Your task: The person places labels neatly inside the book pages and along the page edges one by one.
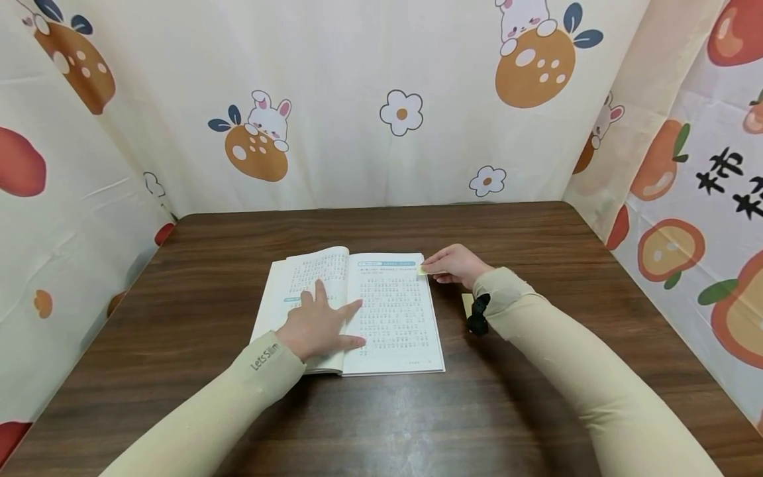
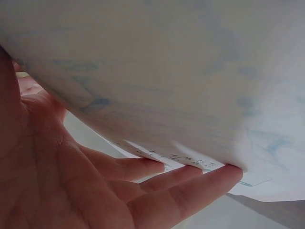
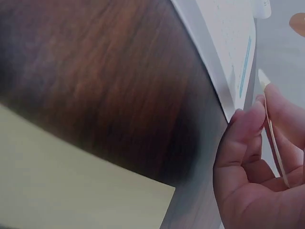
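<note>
An open book (image 1: 396, 311) with printed text lies on the table, its left pages bowing up near the spine. My left hand (image 1: 316, 324) rests over the left page and the spine with fingers spread. In the left wrist view, its fingertips touch the page under a curving sheet. At the book's upper right corner, my right hand (image 1: 457, 263) pinches a small pale yellow sticky note (image 1: 421, 270). The right wrist view catches that note edge-on between thumb and fingers. A yellow sticky note pad (image 3: 71, 176) lies beneath the right wrist, partly hidden in the head view.
The dark wood-grain table (image 1: 179, 318) extends around the book on all sides. A black band with a bobble (image 1: 478, 315) hangs at the right wrist. Printed curtains (image 1: 334, 132) with fruit and rabbit drawings enclose the table's back and sides.
</note>
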A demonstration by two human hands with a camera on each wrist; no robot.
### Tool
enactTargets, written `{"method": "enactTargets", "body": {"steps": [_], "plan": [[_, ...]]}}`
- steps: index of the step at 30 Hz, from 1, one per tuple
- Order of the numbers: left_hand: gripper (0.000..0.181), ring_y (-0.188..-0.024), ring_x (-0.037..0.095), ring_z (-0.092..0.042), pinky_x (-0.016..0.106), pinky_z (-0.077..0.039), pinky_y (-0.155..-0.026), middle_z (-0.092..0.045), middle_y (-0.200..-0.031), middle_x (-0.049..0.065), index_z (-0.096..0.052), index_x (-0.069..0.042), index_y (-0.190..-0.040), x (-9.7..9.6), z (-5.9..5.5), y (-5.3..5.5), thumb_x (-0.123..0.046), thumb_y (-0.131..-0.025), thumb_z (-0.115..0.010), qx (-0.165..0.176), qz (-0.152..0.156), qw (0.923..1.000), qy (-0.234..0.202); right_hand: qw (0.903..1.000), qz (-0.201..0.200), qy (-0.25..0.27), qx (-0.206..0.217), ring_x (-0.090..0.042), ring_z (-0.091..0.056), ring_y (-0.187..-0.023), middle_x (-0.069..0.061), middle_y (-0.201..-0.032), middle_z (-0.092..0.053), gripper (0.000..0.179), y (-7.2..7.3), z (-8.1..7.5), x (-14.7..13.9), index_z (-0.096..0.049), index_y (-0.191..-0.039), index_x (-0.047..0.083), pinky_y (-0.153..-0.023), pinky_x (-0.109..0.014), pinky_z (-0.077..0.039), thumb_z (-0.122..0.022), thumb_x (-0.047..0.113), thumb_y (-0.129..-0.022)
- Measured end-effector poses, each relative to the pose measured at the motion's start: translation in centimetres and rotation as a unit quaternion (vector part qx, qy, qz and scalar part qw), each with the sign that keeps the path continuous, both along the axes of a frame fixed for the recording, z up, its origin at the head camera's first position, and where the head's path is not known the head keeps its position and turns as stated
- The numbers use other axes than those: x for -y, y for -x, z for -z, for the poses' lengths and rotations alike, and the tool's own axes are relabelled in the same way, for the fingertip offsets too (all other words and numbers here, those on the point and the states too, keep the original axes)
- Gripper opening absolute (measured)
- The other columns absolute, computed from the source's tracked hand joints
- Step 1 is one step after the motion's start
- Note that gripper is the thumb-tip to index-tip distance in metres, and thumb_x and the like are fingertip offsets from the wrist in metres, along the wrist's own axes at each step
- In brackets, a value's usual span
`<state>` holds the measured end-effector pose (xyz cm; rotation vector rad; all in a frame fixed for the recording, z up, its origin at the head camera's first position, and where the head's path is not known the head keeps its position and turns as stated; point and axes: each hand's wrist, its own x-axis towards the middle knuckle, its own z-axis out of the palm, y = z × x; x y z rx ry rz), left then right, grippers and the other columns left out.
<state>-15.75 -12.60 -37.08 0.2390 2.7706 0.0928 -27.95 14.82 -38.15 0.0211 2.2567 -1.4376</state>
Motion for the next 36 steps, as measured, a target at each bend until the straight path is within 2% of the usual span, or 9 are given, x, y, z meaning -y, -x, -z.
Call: {"method": "enactTargets", "body": {"steps": [8, 18, 27, 36], "plan": [[0.079, -0.137, 0.056, -0.029, 0.055, -0.051, -0.084, -0.011, -0.158, 0.037, -0.037, -0.041, -0.151, 0.0, -0.1, 0.0, -0.070, -0.082, -0.063, 0.002, 0.000, 1.0000, 0.002, 0.9999, 0.016, 0.005, 0.000, -0.010, -0.060, -0.071, 0.003, -0.083, -0.070, 0.031, 0.7, 0.8, 0.4, -0.068, -0.113, -0.008, -0.070, -0.023, -0.051, -0.073, 0.011, -0.089], [0.078, -0.137, 0.057, -0.029, 0.057, -0.051, -0.085, -0.012, -0.158, 0.037, -0.037, -0.041, -0.151, 0.0, -0.1, 0.0, -0.069, -0.083, -0.063, -0.001, 0.001, 1.0000, 0.001, 0.9994, 0.033, -0.004, 0.002, -0.007, -0.060, -0.067, 0.004, -0.078, -0.069, 0.031, 0.9, 0.7, 0.9, -0.068, -0.111, -0.009, -0.066, -0.020, -0.051, -0.075, 0.010, -0.088], [0.078, -0.137, 0.057, -0.029, 0.056, -0.051, -0.084, -0.011, -0.158, 0.038, -0.037, -0.041, -0.151, -0.1, -0.1, 0.0, -0.070, -0.083, -0.063, 0.000, 0.000, 1.0000, 0.000, 0.9993, 0.033, -0.015, -0.007, -0.008, -0.055, -0.063, 0.004, -0.074, -0.067, 0.024, 0.7, 0.7, 1.2, -0.069, -0.104, -0.008, -0.064, -0.021, -0.049, -0.075, 0.007, -0.087], [0.078, -0.137, 0.057, -0.030, 0.055, -0.052, -0.082, -0.012, -0.158, 0.038, -0.038, -0.041, -0.151, -0.1, -0.3, -0.1, -0.069, -0.083, -0.063, 0.002, -0.001, 1.0000, -0.004, 0.9990, 0.031, -0.027, -0.020, -0.008, -0.053, -0.063, 0.007, -0.071, -0.065, 0.024, 0.8, 0.9, 1.3, -0.070, -0.103, -0.007, -0.063, -0.021, -0.048, -0.077, 0.008, -0.085]]}}
